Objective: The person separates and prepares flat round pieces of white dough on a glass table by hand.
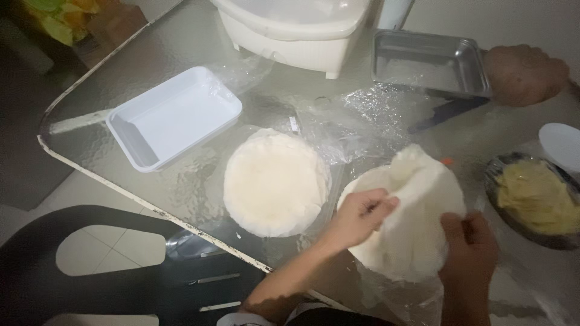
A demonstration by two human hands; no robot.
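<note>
l to r: 1 white tray (172,115) empty on glass table (109,99), 1 flat round wrapper stack (275,181) set aside. left hand (357,216) pinches top wrapper (417,199) to peel it up, right hand (468,250) closed on 2nd stack's edge, steadying it. 1 metal tray (429,60), 1 bowl of yellow filling (534,199) w/in reach; another person's hand (522,72) far right.

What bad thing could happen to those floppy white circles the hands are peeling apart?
The thin sheet pinched by the left hand and right hand is bent upward off its stack, so it might tear or crease. That stack sits near the glass table's edge on loose plastic wrap, so it could slide off. The bowl of yellow filling is close to the right hand and might get bumped.
</note>
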